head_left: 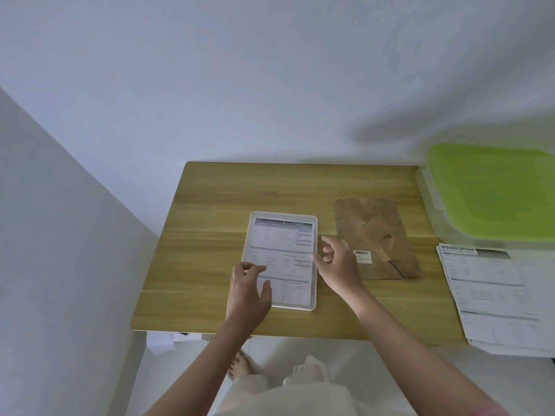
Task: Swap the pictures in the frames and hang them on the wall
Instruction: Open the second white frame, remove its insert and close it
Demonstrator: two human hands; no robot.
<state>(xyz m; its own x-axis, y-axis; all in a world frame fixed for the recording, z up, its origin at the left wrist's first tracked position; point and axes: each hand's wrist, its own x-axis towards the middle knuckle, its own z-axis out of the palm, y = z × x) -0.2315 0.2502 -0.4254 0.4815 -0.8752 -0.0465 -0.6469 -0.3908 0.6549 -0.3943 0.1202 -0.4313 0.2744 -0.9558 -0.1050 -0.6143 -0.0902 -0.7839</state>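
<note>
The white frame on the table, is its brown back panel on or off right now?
Off. The brown back panel lies on the table beside the white frame, where a printed sheet shows.

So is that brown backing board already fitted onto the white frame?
No, the brown backing board lies on the wooden table to the right of the white frame, apart from it, and the printed sheet in the frame is uncovered.

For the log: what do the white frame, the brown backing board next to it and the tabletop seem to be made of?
White frame: probably plastic or painted wood, with smooth, rounded corners; the look leaves it open. Brown backing board: looks like pressed fibreboard or cardboard, mottled matt brown, with a fold-out stand and barcode sticker. Tabletop: wood or wood-look laminate, light grain streaks, smooth finish.
</note>
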